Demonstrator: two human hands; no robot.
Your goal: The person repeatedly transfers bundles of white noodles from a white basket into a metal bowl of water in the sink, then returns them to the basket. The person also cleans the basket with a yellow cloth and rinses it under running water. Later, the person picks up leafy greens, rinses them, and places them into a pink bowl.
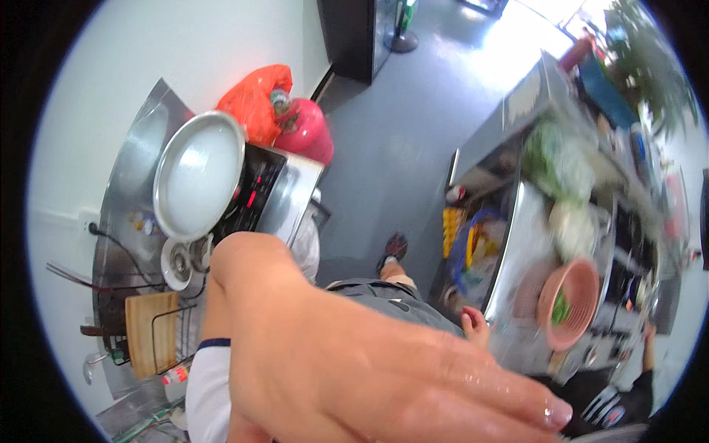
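My left hand (388,371) is raised very near the camera and fills the lower middle of the view. Its back shows, with wet fingers stretched to the right; nothing is seen in it, and its palm side is hidden. Lower down, my right hand (475,328) is beside the edge of a steel counter (512,243), its fingers loosely curled. Most of that hand is covered by my left one, and no object shows in it. On the counter nearby, a pink plastic colander (581,310) holds green leaves (560,306).
Cabbages (559,166) lie beyond the colander. At left, a wide metal pan (199,177) of whitish liquid sits on a lit induction cooker (252,194). Wooden cutting boards (147,332) stand in a rack. A person in black (615,398) is at lower right.
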